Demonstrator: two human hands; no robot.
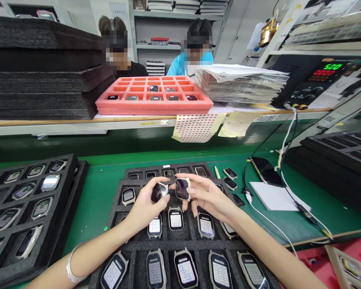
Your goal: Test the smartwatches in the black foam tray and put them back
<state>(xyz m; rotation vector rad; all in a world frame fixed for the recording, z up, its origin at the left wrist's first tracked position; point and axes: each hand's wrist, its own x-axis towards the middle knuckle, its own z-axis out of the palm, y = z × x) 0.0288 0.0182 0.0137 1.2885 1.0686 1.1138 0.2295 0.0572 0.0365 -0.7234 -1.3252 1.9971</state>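
My left hand (142, 208) is closed on a smartwatch body with a dark screen (159, 192), held above a black foam tray (120, 192). My right hand (209, 196) pinches a second smartwatch body (182, 188), dark-screened too, right beside the first; the two watches nearly touch. Below the hands the tray's cells hold several watch bodies with lit white screens (176, 218). A silver bangle (70, 267) sits on my left wrist.
A second black tray of watches (27, 200) lies at the left. A pink tray (153, 96) stands on the raised shelf, with two people seated behind it. Right: loose watches (230, 173), a phone (266, 170), white pad (273, 196), cables, power supply (319, 80), stacked black trays (343, 156).
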